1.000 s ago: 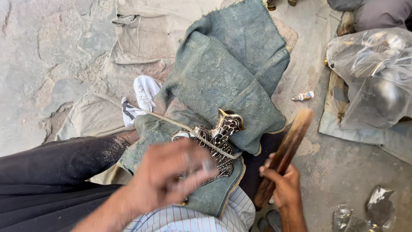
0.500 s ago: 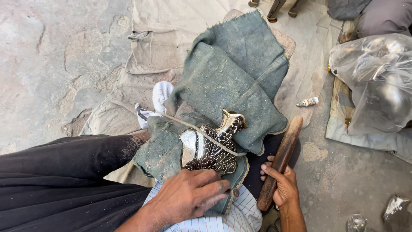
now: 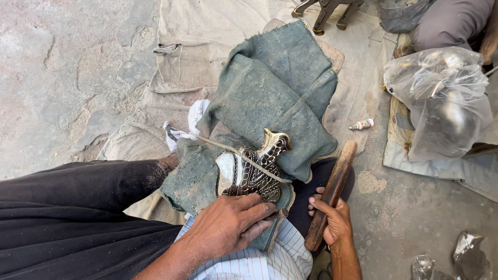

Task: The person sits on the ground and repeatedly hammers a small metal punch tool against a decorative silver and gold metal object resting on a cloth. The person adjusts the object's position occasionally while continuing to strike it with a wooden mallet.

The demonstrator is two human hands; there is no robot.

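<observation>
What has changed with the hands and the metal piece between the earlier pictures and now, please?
The left hand, raised and blurred a second ago, has come down and now rests at the lower edge of the patterned metal piece, pressing a small tool to it. The right hand still grips the wooden stick, now less upright. The green cloth and cord stayed.
</observation>
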